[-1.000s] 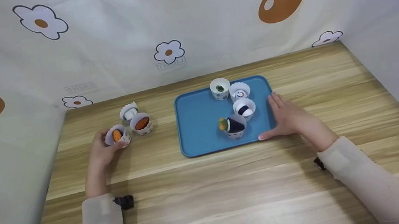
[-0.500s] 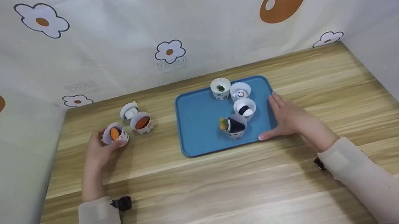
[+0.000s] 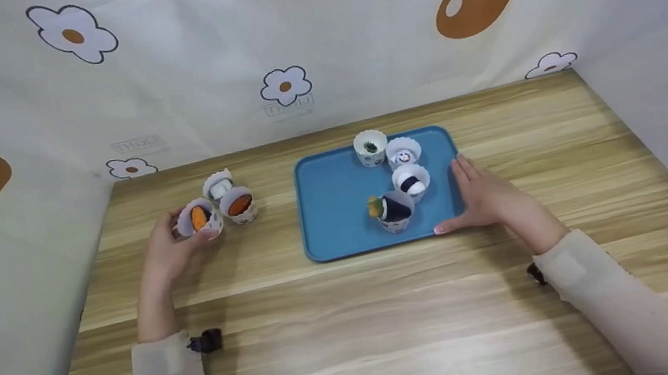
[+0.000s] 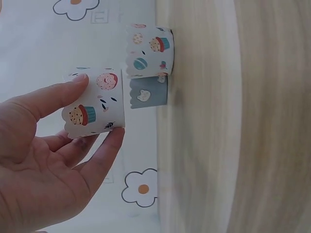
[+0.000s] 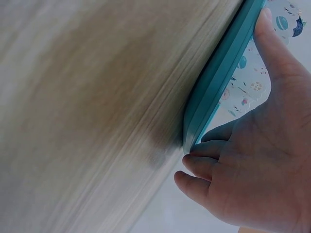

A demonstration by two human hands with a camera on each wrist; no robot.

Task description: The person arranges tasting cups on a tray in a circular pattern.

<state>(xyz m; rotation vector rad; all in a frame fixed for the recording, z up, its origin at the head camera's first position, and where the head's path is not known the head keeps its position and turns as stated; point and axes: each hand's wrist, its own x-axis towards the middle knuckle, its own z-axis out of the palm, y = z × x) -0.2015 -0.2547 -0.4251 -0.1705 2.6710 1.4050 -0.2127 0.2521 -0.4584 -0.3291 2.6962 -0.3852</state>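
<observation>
My left hand (image 3: 169, 250) holds a patterned paper baking cup (image 4: 97, 104) between thumb and fingers, raised off the table in the left wrist view. Inside that cup lies an orange-topped piece of sushi (image 3: 200, 218). Just beyond stand two more cups, one with a reddish-orange sushi piece (image 3: 239, 205), the other with a white piece (image 3: 220, 190). At the right end of the blue tray (image 3: 331, 214), my right hand (image 3: 489, 195) spreads its thumb and fingers against the rim near the front corner. Its fingers are mostly straight in the head view.
Several filled cups stand on the tray's right half, among them one with a black-wrapped roll (image 3: 396, 208) and one with a white, black-banded piece (image 3: 412, 184). A printed curtain (image 3: 193, 70) borders the wooden table (image 3: 355, 335) at the back and sides.
The cup in my left hand first shifts slightly left, then rises and moves right, closer to the other two cups. My right hand and the tray hold still.
</observation>
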